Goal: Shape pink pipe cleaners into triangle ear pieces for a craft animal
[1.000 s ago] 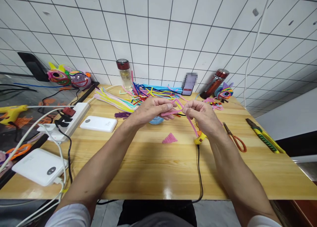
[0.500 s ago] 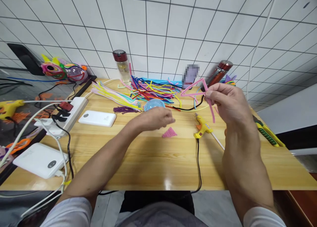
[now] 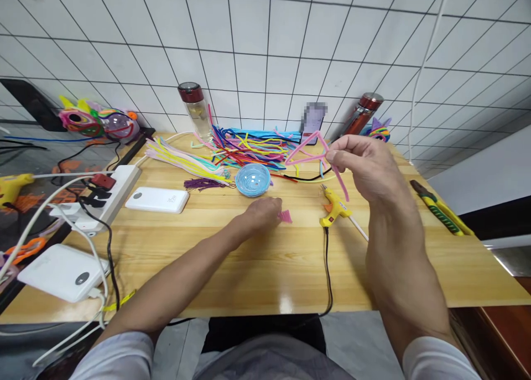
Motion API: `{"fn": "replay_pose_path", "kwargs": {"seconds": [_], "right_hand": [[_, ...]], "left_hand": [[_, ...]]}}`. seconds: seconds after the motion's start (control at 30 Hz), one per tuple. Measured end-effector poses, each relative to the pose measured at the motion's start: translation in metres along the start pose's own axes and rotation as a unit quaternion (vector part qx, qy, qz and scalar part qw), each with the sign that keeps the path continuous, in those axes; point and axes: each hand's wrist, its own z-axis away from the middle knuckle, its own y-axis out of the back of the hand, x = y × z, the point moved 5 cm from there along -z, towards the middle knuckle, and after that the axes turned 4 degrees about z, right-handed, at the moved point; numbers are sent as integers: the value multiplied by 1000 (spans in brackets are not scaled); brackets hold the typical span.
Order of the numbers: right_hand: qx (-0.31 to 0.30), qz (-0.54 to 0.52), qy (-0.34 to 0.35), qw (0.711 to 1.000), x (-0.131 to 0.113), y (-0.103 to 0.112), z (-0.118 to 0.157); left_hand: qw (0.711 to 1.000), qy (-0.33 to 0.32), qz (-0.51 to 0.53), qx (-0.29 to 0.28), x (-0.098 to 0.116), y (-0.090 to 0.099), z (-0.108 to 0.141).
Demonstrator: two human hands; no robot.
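A pink pipe cleaner (image 3: 307, 160), bent into a triangle with a loose tail hanging down, is pinched between the thumb and forefinger of my right hand (image 3: 360, 161) above the table. Low over the tabletop, my left hand (image 3: 265, 214) has its fingers closed on a small pink ribbed triangle (image 3: 286, 216); the hand covers its left part. Just beyond my left hand sits a light blue coiled bowl (image 3: 253, 180). A yellow glue gun (image 3: 334, 207) lies on the table between my hands, a white glue stick at its back.
Colourful pipe cleaners (image 3: 253, 147) are piled along the wall, near a glass bottle (image 3: 194, 109), a phone (image 3: 313, 125) and a red flask (image 3: 363, 114). Left are a power bank (image 3: 157, 200) and a power strip (image 3: 114, 197) with cables. A green-yellow cutter (image 3: 442, 211) lies right.
My left hand has come down from beside the bowl onto the pink ribbed triangle, uncovering the bowl. My right hand still holds the bent pipe cleaner, and the whole view has shifted slightly.
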Motion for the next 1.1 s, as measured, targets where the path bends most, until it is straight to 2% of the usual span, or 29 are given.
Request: {"fn": "replay_pose_path", "kwargs": {"seconds": [0.1, 0.17, 0.2, 0.27, 0.3, 0.37, 0.43, 0.5, 0.7, 0.8, 0.97, 1.1], "right_hand": [[-17, 16, -9, 1000, 1, 4, 0], [-34, 33, -18, 999, 2, 7, 0], [-45, 39, -22, 998, 2, 8, 0], [-69, 46, -32, 996, 2, 8, 0], [-86, 46, -36, 995, 3, 7, 1], [-133, 49, -46, 989, 4, 0, 2], [-182, 62, -49, 980, 6, -9, 4], [-203, 86, -45, 974, 8, -17, 5], [-175, 175, -20, 969, 17, -30, 3], [-166, 185, -6, 969, 23, -32, 0], [-149, 183, -29, 971, 30, -31, -3], [-147, 181, -31, 972, 28, -30, -4]], "left_hand": [[998, -14, 51, 21, -4, 7, -7], [988, -26, 152, 23, -7, 15, -10], [969, -35, 243, 22, -8, 19, -10], [907, -57, 417, 23, -9, 31, -8], [876, -66, 476, 28, -9, 37, -6], [842, -69, 534, 27, -8, 45, -1], [822, -74, 565, 29, -5, 51, 4], [808, -82, 583, 18, 0, 54, 7], [786, -79, 612, -21, 8, 53, 12], [768, -83, 634, -31, 8, 53, 11], [728, -96, 675, -72, 9, 53, 9], [708, -98, 697, -59, 9, 53, 8]]}}
